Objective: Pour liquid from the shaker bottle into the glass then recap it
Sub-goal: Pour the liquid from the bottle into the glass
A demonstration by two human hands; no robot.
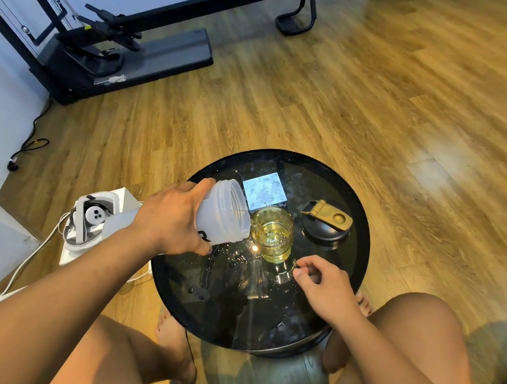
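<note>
My left hand (174, 218) grips a translucent white shaker bottle (226, 214), tipped to the right with its open mouth over the rim of a clear glass (273, 237). The glass stands on the round black glass table (360, 231) and holds yellowish liquid. My right hand (320, 286) is at the base of the glass on its near right side, thumb and forefinger pinching it low down. The bottle's black cap (327, 227) with a gold flip lid lies on the table to the right of the glass.
Water drops speckle the tabletop, which mirrors a bright square (265, 191) behind the glass. A white device with a cable (87, 223) sits on the floor at left. Black gym equipment (118, 46) stands at far left. My knees flank the table.
</note>
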